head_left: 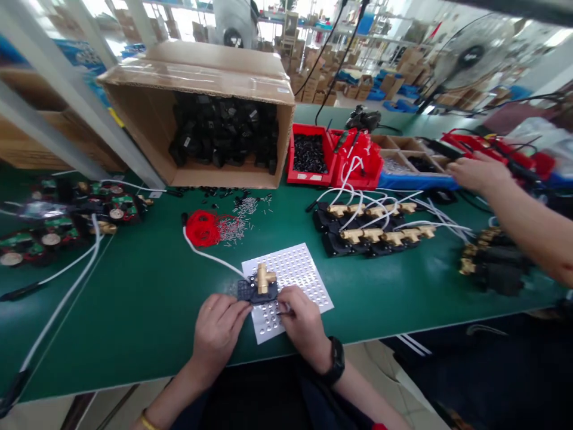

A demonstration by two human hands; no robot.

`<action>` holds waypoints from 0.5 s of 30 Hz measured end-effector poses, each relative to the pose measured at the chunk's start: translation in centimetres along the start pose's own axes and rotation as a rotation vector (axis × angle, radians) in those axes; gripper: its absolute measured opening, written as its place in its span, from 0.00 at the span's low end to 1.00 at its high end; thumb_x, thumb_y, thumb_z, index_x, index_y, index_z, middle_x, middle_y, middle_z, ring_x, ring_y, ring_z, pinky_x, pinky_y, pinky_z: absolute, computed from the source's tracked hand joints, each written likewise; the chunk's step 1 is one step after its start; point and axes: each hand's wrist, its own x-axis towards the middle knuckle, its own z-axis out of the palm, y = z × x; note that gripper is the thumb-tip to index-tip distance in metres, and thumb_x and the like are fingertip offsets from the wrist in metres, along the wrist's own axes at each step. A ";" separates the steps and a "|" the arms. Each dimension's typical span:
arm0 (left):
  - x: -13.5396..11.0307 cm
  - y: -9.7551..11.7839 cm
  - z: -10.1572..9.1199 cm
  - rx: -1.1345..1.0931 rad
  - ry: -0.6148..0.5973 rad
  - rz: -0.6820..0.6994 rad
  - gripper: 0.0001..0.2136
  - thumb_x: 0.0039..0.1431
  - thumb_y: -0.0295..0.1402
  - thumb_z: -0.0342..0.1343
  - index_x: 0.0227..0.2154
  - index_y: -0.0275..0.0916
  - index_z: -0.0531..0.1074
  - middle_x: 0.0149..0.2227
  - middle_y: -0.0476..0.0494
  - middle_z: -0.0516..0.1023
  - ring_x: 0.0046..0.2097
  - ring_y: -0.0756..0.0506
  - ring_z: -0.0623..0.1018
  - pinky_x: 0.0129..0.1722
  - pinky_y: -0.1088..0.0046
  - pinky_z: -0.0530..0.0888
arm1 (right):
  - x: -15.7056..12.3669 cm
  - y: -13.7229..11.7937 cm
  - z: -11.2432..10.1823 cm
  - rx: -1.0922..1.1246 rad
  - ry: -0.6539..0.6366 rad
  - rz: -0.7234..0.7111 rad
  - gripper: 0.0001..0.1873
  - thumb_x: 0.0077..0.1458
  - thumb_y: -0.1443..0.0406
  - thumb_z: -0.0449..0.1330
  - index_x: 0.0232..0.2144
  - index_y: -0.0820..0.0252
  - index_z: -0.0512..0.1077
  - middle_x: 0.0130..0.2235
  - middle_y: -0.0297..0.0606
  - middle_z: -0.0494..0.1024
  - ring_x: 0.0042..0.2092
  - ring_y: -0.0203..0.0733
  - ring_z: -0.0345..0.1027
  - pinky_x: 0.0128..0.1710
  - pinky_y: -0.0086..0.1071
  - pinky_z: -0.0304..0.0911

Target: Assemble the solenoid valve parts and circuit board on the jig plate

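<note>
A black part with a brass tee fitting (263,282) sits on a white perforated plate (299,273) near the front edge of the green table (147,310). A white tube runs from it to the left. My left hand (218,330) pinches the black base from the left. My right hand (302,319) is closed around a thin dark tool whose tip lies at the part's right side.
An open cardboard box of black parts (210,119) stands at the back. Red washers and small pins (215,228) lie in the middle. Finished brass assemblies (376,230) sit to the right, red bins (313,155) behind them. A co-worker's arm (505,203) reaches in from the right.
</note>
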 end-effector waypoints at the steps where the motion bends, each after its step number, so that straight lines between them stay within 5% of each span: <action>1: 0.1 -0.1 0.0 0.014 -0.008 0.011 0.03 0.57 0.27 0.55 0.30 0.37 0.73 0.27 0.46 0.74 0.31 0.47 0.71 0.37 0.68 0.68 | 0.0 0.1 0.0 -0.012 -0.012 -0.023 0.12 0.49 0.77 0.49 0.30 0.59 0.68 0.32 0.39 0.73 0.35 0.39 0.68 0.35 0.30 0.64; 6: 0.1 -1.2 0.6 0.023 -0.006 0.117 0.03 0.56 0.30 0.57 0.28 0.39 0.73 0.26 0.48 0.74 0.31 0.47 0.72 0.37 0.68 0.66 | -0.9 0.5 -0.5 0.039 -0.070 0.034 0.16 0.50 0.76 0.51 0.36 0.58 0.72 0.37 0.38 0.75 0.39 0.38 0.70 0.38 0.28 0.67; 9: -0.4 -1.5 1.1 -0.053 -0.064 0.032 0.09 0.55 0.37 0.57 0.23 0.40 0.70 0.23 0.49 0.71 0.29 0.46 0.71 0.34 0.69 0.66 | -1.2 0.6 -1.5 0.062 -0.103 0.046 0.16 0.53 0.74 0.53 0.42 0.56 0.72 0.43 0.37 0.76 0.43 0.37 0.70 0.44 0.28 0.66; 12: 0.0 -1.5 0.8 -0.146 -0.085 -0.411 0.18 0.42 0.50 0.62 0.21 0.40 0.66 0.23 0.48 0.68 0.27 0.45 0.69 0.30 0.67 0.67 | 0.1 0.1 -2.9 0.009 -0.164 0.052 0.25 0.52 0.68 0.59 0.53 0.58 0.63 0.52 0.41 0.70 0.52 0.41 0.65 0.50 0.31 0.63; 15: 2.1 -2.2 -0.6 -0.460 0.033 -0.908 0.28 0.35 0.57 0.60 0.34 0.40 0.67 0.33 0.45 0.71 0.28 0.45 0.69 0.26 0.67 0.68 | 2.8 -0.6 -3.6 -0.121 -0.331 0.025 0.44 0.46 0.61 0.66 0.60 0.61 0.49 0.58 0.47 0.62 0.57 0.49 0.59 0.50 0.38 0.64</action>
